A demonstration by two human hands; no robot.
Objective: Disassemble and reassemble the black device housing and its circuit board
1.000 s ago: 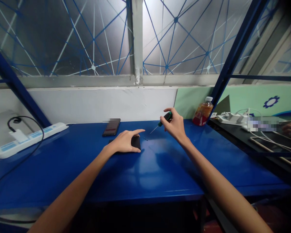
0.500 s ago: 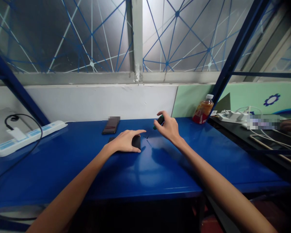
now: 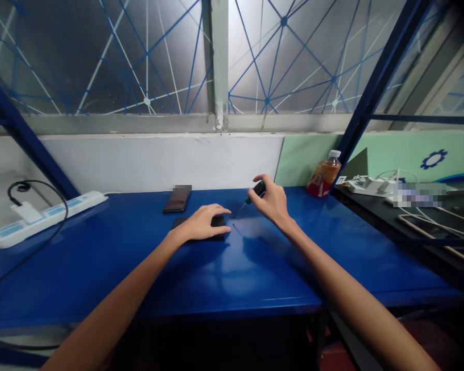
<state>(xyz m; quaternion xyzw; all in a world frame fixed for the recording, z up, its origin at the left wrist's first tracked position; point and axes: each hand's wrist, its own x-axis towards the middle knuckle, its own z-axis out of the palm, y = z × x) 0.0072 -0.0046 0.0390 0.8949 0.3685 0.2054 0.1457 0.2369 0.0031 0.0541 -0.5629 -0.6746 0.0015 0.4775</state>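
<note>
My right hand (image 3: 272, 202) grips a screwdriver (image 3: 259, 188) by its green and black handle. Its thin shaft slants down to the left, and the tip is close to several tiny dark pieces (image 3: 232, 217) on the blue table. They are too small to name surely. My left hand (image 3: 203, 222) rests over a flat black rectangular object (image 3: 217, 236), with thumb and forefinger spread apart beyond its right edge. The hand hides much of that object, and its kind does not show.
A phone (image 3: 177, 200) lies behind my left hand on the blue table (image 3: 112, 263). At the left stands a white power strip (image 3: 50, 219) with a black cable. A drink bottle (image 3: 325, 174) is at the back right, beside a black surface with white cables (image 3: 429, 219).
My right hand has shifted slightly right, and the screwdriver has tilted so its shaft shows. My left thumb has moved up and right, off the black object's near corner.
</note>
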